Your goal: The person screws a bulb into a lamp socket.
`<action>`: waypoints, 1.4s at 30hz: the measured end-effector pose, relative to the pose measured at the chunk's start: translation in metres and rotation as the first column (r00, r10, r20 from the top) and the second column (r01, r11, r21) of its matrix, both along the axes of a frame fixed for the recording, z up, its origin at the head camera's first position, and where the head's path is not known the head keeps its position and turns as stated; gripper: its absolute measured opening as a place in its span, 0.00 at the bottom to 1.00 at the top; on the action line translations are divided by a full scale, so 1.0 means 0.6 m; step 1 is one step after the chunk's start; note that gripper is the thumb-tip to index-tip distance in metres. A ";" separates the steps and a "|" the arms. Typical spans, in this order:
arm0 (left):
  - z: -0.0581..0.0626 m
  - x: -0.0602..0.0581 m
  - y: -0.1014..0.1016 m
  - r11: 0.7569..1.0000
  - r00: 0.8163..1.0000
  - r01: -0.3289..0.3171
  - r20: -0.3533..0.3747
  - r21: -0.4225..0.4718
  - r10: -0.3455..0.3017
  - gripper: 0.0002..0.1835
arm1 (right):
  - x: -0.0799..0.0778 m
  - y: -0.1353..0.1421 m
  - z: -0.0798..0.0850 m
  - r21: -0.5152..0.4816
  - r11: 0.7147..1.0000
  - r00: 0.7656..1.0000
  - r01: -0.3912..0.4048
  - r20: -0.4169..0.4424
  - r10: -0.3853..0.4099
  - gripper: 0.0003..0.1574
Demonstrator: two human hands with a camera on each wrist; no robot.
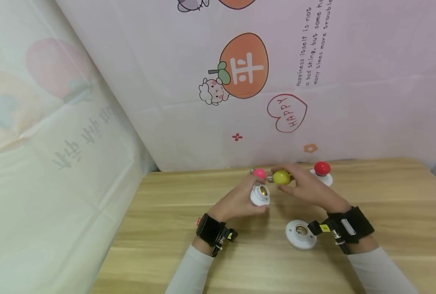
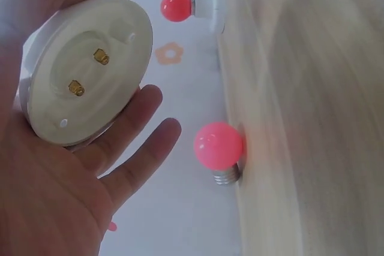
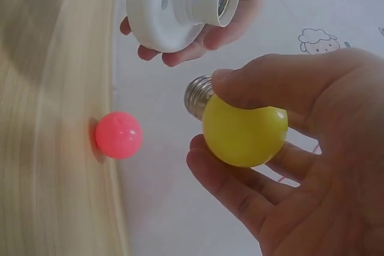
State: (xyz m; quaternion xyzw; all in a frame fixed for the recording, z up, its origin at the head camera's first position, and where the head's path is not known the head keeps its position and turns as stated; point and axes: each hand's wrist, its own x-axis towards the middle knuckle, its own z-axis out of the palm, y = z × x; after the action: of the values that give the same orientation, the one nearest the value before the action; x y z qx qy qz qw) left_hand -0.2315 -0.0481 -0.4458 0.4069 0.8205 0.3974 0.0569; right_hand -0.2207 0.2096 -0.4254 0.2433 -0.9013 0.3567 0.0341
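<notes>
My left hand (image 1: 241, 199) grips a white lamp holder (image 1: 260, 195) by its round base, raised above the table. Its underside with two brass terminals faces the left wrist camera, and its socket mouth shows in the right wrist view. Between thumb and fingers, my right hand (image 1: 306, 185) holds a yellow light bulb (image 3: 245, 130), its metal screw end pointing toward the lamp holder but apart from it. A pink bulb (image 2: 219, 147) lies on the table beyond the left hand.
A red bulb (image 1: 322, 168) sits in a white lamp holder (image 1: 327, 179) at the back right. Another white lamp holder (image 1: 296, 241), with no bulb in it, stands on the wooden table (image 1: 159, 237) near the right wrist. A printed cloth (image 1: 188, 134) hangs behind the table.
</notes>
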 end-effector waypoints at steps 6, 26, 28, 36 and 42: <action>0.011 -0.005 0.005 1.000 1.000 -0.002 0.008 0.023 0.002 0.37 | -0.001 0.003 0.008 -0.009 1.000 1.000 0.023 -0.011 -0.024 0.30; 0.017 -0.016 0.005 0.990 0.990 -0.141 -0.001 -0.024 0.141 0.37 | 0.005 -0.003 0.015 -0.068 0.998 0.989 -0.010 -0.150 0.000 0.32; 0.015 -0.017 0.003 0.989 0.989 -0.147 0.008 -0.022 0.147 0.37 | 0.006 -0.005 0.014 -0.069 0.997 0.989 -0.016 -0.151 0.005 0.33; 0.006 -0.024 -0.002 0.990 0.990 -0.139 -0.006 -0.019 0.139 0.35 | 0.007 -0.009 0.014 -0.056 0.998 0.988 -0.013 -0.155 0.004 0.33; 0.003 -0.025 -0.003 0.991 0.991 -0.134 0.009 -0.029 0.134 0.35 | 0.010 -0.009 0.012 -0.048 0.999 0.985 -0.020 -0.172 0.011 0.33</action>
State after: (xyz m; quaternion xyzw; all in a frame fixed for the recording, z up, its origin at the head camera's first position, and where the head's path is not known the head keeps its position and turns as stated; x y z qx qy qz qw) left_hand -0.2464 -0.0499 -0.4440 0.3478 0.8513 0.3908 0.0401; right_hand -0.2147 0.2040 -0.4183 0.2792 -0.8840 0.3570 0.1148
